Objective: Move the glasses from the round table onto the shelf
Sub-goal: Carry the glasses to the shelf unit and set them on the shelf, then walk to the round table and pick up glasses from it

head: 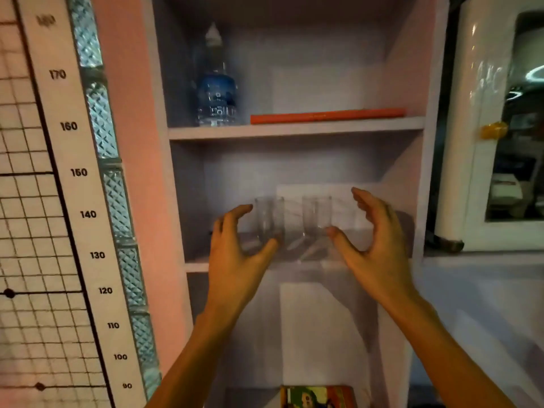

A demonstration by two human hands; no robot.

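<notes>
Two glasses stand side by side on the middle shelf. The left hand and right hand, fingers spread wide, flank them; contact is unclear.

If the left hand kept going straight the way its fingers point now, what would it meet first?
Most likely the left glass. The left hand is open, its fingers curled toward that glass on the middle shelf, thumb near its base. Blur hides whether they already touch. Past it stands the right glass.
</notes>
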